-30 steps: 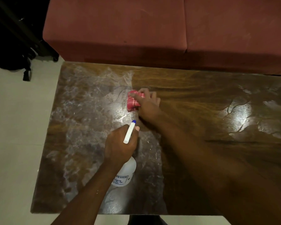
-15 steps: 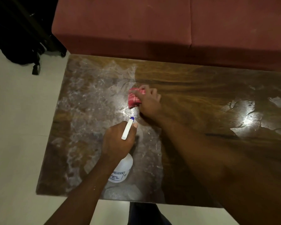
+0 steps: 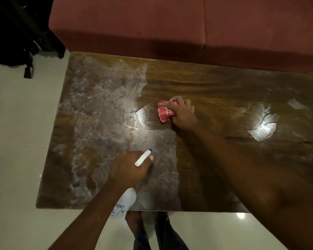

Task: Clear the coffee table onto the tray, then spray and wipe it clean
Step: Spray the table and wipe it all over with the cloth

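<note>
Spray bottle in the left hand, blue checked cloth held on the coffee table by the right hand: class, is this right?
One slip: the cloth is red checked, not blue, as the head view shows. The right hand does hold it on the coffee table, and the left hand holds the spray bottle.

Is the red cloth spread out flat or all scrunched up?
Scrunched up: the red cloth is a small wad gripped by the right hand, fingers curled over it.

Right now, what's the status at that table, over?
Left hand grips spray bottle. Right hand grips red cloth on coffee table. Left side filmy, unwiped.
</note>
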